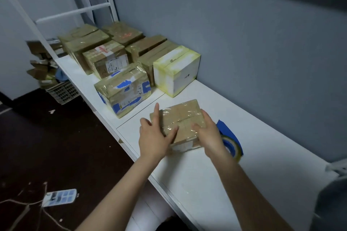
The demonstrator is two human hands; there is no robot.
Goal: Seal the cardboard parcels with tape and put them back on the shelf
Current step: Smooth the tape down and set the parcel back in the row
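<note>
Centre frame, the left hand (155, 137) and right hand (208, 134) press spread, straight fingers onto a tape-wrapped cardboard parcel (181, 117) on the white worktop (262, 146), a tape roll (234, 146) just to its right.

About eight taped parcels (180, 116), one tape roll (231, 146), two hands (153, 137) (210, 133)

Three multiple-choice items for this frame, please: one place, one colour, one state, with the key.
1. Where is the tape roll? A in a drawer; B on the white shelf, right of the small parcel; C on a chair.
2. Its holder is which colour? A red; B green; C blue.
3. The small parcel's top? A flaps up; B closed under clear tape; C crushed.
Key: B, it lies beside the right hand; C, blue plastic shows; B, glossy film spans the shut flaps.
</note>
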